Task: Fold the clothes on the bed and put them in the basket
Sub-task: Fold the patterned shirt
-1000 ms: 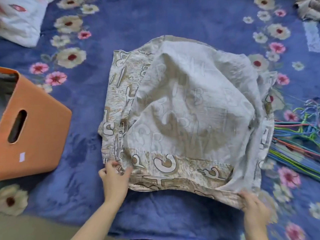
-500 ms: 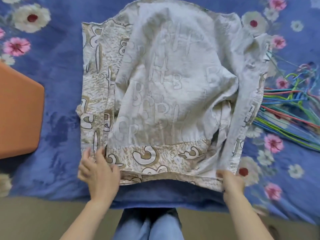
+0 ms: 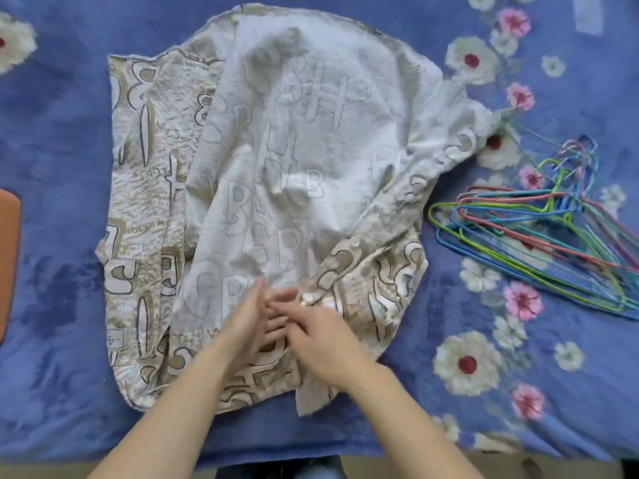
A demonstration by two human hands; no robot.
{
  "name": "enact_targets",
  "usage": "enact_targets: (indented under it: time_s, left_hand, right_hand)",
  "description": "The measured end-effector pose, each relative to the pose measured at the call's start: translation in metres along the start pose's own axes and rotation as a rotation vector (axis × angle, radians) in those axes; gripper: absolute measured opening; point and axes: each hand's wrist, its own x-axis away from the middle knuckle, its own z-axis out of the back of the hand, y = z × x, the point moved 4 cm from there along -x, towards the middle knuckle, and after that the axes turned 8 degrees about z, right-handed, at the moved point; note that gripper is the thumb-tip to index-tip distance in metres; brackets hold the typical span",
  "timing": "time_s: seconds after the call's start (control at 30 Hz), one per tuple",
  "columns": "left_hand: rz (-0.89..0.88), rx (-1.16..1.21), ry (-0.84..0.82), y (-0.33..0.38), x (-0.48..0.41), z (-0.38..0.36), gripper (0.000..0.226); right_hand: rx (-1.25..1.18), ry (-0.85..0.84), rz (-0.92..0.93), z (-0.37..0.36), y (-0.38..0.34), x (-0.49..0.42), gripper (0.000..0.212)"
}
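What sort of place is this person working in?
Most likely a bedroom at home: a blue floral plush blanket covers what looks like a bed, a beige letter-printed cotton garment lies spread on it, and a pile of coloured wire clothes hangers sits beside it.

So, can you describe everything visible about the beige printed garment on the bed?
The garment is a wrinkled light beige cloth printed with large letters and brown patterns. Its paler inner side faces up in the middle; printed panels show at left and lower right. It lies spread on the blue floral blanket. The left hand and right hand touch its lower middle.
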Motion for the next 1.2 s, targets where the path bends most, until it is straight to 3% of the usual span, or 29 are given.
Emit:
enact_targets:
  time_s: [0.07,0.13,0.2,0.3,0.37,0.43,0.57,0.63,0.67,0.73,0.83,0.9,1.0,1.03,1.1,1.2]
  left_hand:
    - [0.010,0.171,-0.003,0.004,0.000,0.014,0.068]
    - [0.023,0.092,0.028,0.011,-0.003,0.015,0.063]
    - [0.006,-0.057,0.089,0.023,-0.004,0.003,0.050]
    - [-0.212,-0.427,0.190,0.046,-0.005,-0.028,0.033]
    - [-0.385,-0.650,0.258,0.060,-0.007,-0.052,0.040]
    - [-0.547,-0.819,0.338,0.075,-0.009,-0.075,0.051]
    - [-0.749,-1.002,0.436,0.101,-0.028,-0.110,0.065]
    - [-0.798,-1.021,0.399,0.110,-0.039,-0.124,0.072]
    - [-0.807,-1.022,0.369,0.113,-0.045,-0.130,0.074]
    - [-0.780,-1.010,0.311,0.121,-0.058,-0.139,0.069]
    - [-0.703,-1.053,0.239,0.130,-0.070,-0.158,0.044]
    - [-0.600,-1.000,0.101,0.132,-0.075,-0.176,0.028]
    - [-0.332,-0.552,-0.319,0.134,-0.068,-0.201,0.019]
    - [-0.275,-0.421,-0.422,0.136,-0.064,-0.202,0.019]
    - [-0.234,-0.229,-0.500,0.143,-0.058,-0.188,0.018]
    - [-0.249,0.129,-0.349,0.152,-0.063,-0.140,0.008]
  right_hand:
    - [-0.033,-0.320,-0.062,-0.016,0.013,0.002,0.050]
    - [-0.278,-0.383,-0.133,-0.002,0.024,0.005,0.040]
    - [-0.439,-0.179,-0.182,0.037,0.036,-0.003,0.031]
    - [-0.385,0.383,-0.258,0.130,0.058,-0.028,0.027]
    - [-0.266,0.674,-0.282,0.189,0.068,-0.051,0.020]
    - [-0.143,0.836,-0.313,0.235,0.079,-0.076,0.006]
    - [-0.166,0.953,-0.471,0.286,0.085,-0.132,0.062]
    - [-0.088,0.928,-0.545,0.296,0.090,-0.153,0.082]
    - [-0.033,0.909,-0.554,0.300,0.094,-0.161,0.080]
    - [0.028,0.922,-0.551,0.309,0.100,-0.169,0.053]
    - [0.025,1.161,-0.547,0.336,0.090,-0.156,0.033]
    - [-0.098,1.431,-0.338,0.361,0.077,-0.148,0.036]
    - [-0.250,1.638,0.110,0.385,0.037,-0.149,0.047]
    - [-0.286,1.604,0.220,0.388,0.023,-0.156,0.046]
    - [-0.322,1.379,0.321,0.378,-0.008,-0.187,0.044]
    - [-0.040,0.798,0.227,0.337,-0.033,-0.233,0.028]
